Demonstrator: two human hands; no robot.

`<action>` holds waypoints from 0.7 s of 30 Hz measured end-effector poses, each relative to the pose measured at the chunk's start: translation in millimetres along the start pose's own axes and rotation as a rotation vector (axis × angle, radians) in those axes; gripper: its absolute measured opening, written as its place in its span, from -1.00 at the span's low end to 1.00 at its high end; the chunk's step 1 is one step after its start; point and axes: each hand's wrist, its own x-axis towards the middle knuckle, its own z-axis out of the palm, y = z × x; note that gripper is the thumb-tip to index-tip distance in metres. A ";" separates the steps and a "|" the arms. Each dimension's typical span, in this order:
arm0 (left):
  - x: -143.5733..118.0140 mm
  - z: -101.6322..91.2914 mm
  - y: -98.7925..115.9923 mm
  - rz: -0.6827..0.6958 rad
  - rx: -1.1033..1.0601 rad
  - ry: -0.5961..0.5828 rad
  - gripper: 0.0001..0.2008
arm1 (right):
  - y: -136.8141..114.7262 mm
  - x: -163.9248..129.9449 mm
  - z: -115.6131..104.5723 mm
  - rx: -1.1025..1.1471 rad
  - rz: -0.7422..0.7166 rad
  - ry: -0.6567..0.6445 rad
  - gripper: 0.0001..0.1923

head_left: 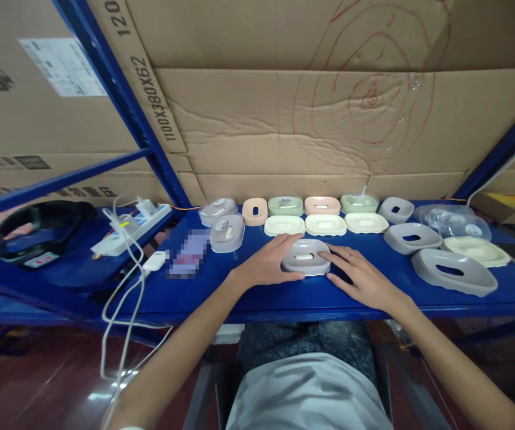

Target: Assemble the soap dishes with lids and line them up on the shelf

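Observation:
A grey oval soap dish (pixel 305 264) lies on the blue shelf in front of me, and a pale strip shows through its middle slot. My left hand (pixel 270 261) curls round its left end, thumb at the front and fingers behind. On the right end, my right hand (pixel 358 273) has its fingertips on the rim, with the thumb near the front corner. Just behind stand cream base trays (pixel 326 226) in a row. Loose grey dish tops (pixel 455 272) with open slots are to the right of my right hand.
Finished-looking green, peach and grey dishes (pixel 322 205) line the back. Clear plastic covers (pixel 456 221) and a cream tray (pixel 476 251) are at the right. On the left are a power strip (pixel 132 230), hanging white cables (pixel 125 322), a blurred-out item (pixel 188 254) and a black headset (pixel 37 233).

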 end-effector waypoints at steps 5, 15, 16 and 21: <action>-3.7 -0.9 3.3 0.009 0.075 -0.024 -0.06 | -0.1 0.0 1.3 -0.001 0.010 0.005 -0.38; -39.4 7.8 15.8 -0.086 0.191 0.078 -0.33 | 2.8 -2.5 5.3 -0.001 0.018 -0.005 -0.37; -40.8 10.3 15.4 -0.089 0.210 0.074 -0.35 | 2.3 -2.8 4.1 0.006 0.025 0.000 -0.34; -42.0 14.1 12.8 -0.076 0.233 0.079 -0.37 | 9.6 -9.6 -26.3 0.006 0.115 0.153 -0.28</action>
